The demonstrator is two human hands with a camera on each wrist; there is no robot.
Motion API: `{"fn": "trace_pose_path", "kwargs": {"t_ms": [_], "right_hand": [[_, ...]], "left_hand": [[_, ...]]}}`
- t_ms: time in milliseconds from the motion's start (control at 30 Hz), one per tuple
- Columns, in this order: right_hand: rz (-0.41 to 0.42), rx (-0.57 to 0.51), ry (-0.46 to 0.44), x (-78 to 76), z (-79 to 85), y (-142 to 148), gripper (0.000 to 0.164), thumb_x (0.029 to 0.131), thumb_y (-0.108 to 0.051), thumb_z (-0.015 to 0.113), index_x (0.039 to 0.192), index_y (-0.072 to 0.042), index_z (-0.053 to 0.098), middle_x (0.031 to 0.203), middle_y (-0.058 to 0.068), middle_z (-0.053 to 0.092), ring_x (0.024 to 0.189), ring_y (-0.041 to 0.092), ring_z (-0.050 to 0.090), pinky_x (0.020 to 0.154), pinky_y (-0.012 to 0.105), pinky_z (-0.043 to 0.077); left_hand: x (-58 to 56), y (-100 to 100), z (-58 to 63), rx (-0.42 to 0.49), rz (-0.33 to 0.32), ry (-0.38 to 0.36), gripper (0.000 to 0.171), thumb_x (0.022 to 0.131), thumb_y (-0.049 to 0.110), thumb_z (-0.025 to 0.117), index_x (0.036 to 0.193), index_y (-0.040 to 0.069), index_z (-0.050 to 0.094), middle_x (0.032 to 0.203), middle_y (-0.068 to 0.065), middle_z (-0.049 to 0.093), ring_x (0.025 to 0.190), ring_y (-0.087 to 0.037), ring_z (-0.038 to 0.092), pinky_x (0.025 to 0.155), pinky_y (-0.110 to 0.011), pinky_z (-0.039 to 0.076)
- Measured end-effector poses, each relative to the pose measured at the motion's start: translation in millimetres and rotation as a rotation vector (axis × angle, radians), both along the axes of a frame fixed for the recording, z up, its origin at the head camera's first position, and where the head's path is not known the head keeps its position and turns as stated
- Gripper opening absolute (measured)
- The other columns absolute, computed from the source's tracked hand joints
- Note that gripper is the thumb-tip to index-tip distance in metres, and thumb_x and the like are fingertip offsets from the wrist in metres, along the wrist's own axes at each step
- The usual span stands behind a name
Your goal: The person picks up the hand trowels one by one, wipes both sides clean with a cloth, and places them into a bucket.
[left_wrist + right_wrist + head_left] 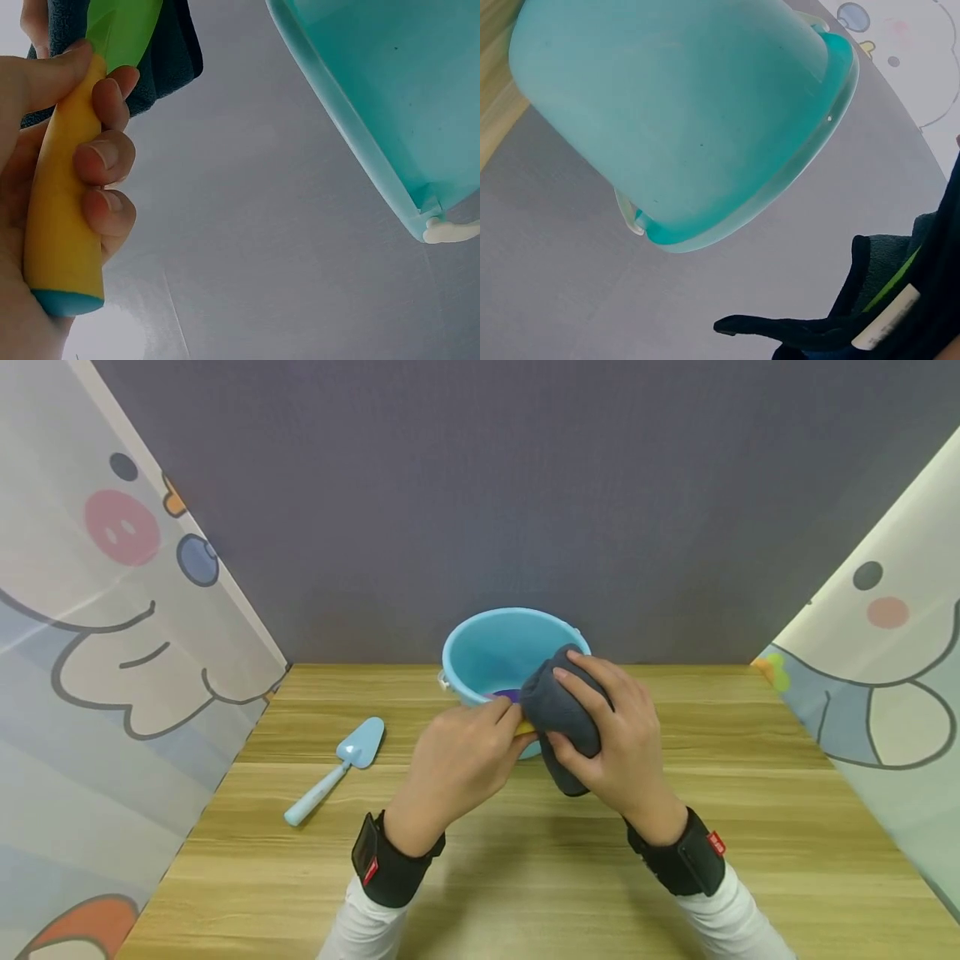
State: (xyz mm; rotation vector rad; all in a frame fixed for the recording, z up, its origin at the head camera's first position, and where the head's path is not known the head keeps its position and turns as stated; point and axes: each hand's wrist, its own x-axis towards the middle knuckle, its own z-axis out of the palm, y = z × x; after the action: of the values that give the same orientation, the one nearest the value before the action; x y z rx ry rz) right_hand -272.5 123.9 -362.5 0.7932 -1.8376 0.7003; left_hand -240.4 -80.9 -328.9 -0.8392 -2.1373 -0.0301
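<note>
My left hand grips the yellow handle of a toy garden tool. Its green head is partly covered by a dark grey cloth, so the tool's exact kind cannot be told. The cloth is held by my right hand, fingers over its top and thumb on the near side, wrapped around the head. In the right wrist view a strip of green shows between folds of the cloth. Both hands are in front of a light blue bucket, above the table.
A light blue toy trowel lies on the wooden table to the left. Something purple shows by the bucket's near side, mostly hidden. Behind stands a grey wall, with cartoon-printed panels at the sides.
</note>
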Motion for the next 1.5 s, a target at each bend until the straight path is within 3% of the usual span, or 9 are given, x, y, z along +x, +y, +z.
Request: {"fn": "trace_pose_path", "kwargs": {"t_ms": [100,300,567,967,1200,1500], "right_hand": [[-0.012,0.004,-0.021,0.4,-0.4,1,0.059,0.098,-0.058,0.055,0.135,-0.013,0.064,0.140,0.016,0.062,0.122,0.040,0.060,0.098,0.059,0.044],[-0.033,0.072,-0.082,2.9,-2.2,0,0.081,0.087,-0.075,0.060,0.143,-0.017,0.057,0.147,0.014,0.055,0.129,0.040,0.054,0.101,0.062,0.039],[-0.045,0.052,-0.101,2.1,-0.9,0,0.065,0.095,-0.061,0.055,0.142,-0.017,0.058,0.146,0.015,0.056,0.124,0.040,0.057,0.099,0.062,0.042],[-0.047,-0.012,-0.218,0.8,0.2,7,0.063,0.093,-0.058,0.055,0.144,-0.021,0.055,0.146,0.013,0.055,0.120,0.039,0.059,0.094,0.062,0.043],[-0.020,-0.043,-0.205,-2.1,2.8,13,0.067,0.094,-0.064,0.053,0.142,-0.017,0.057,0.142,0.016,0.057,0.117,0.040,0.059,0.090,0.057,0.045],[-0.004,-0.077,-0.188,-1.1,6.1,19,0.067,0.093,-0.059,0.056,0.142,-0.013,0.058,0.140,0.017,0.059,0.116,0.038,0.059,0.087,0.053,0.047]], "left_hand": [[-0.5,1,-0.4,-0.003,0.000,-0.003,0.026,0.090,0.036,0.078,0.088,0.013,0.065,0.072,0.005,0.055,0.052,-0.009,0.045,0.048,-0.024,0.038],[-0.6,1,-1.6,-0.020,0.013,0.005,0.021,0.087,0.028,0.080,0.087,0.015,0.064,0.073,0.005,0.058,0.052,-0.010,0.049,0.049,-0.025,0.041],[-1.4,1,-1.6,-0.024,0.008,0.022,0.024,0.090,0.035,0.078,0.089,0.014,0.066,0.073,0.006,0.057,0.053,-0.010,0.048,0.050,-0.024,0.041],[-0.8,2,-0.2,-0.025,-0.008,-0.009,0.027,0.093,0.040,0.074,0.095,0.014,0.067,0.075,0.006,0.058,0.054,-0.007,0.045,0.049,-0.021,0.038],[-0.1,1,1.1,-0.022,-0.003,0.021,0.028,0.094,0.043,0.072,0.094,0.015,0.066,0.075,0.007,0.056,0.055,-0.007,0.044,0.049,-0.021,0.036],[0.4,2,1.9,-0.008,-0.029,0.049,0.027,0.095,0.042,0.071,0.097,0.015,0.067,0.078,0.006,0.059,0.059,-0.008,0.048,0.051,-0.021,0.037]]}}
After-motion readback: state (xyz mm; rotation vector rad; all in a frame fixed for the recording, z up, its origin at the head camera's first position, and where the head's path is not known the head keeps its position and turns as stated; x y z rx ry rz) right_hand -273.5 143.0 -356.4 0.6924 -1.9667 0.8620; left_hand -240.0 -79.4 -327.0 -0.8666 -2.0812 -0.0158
